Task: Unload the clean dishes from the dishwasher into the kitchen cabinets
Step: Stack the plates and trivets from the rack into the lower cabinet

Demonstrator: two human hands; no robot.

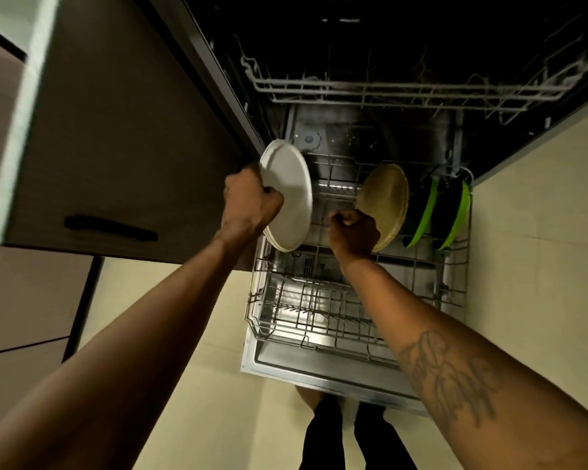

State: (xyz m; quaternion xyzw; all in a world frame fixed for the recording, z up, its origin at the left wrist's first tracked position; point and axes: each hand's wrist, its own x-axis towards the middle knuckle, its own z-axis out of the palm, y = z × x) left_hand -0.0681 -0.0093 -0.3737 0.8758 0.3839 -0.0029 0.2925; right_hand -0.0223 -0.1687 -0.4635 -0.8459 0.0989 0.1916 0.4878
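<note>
My left hand point(252, 201) grips a small stack of white plates point(291, 195) by the left rim, held on edge above the left side of the pulled-out lower rack point(319, 320). Fingers of my right hand point(353, 228) curl on the lower rim of tan plates point(386, 201), which stand upright in the rack's middle. Two green-rimmed dark plates point(438, 215) stand at the rack's right. The upper rack point(387, 93) sits inside the dark dishwasher tub.
An open brown cabinet door point(116, 147) with a black handle point(111, 228) hangs at the left, close to the white plates. The dishwasher door point(319, 371) lies open over a pale tiled floor. My legs stand just below it.
</note>
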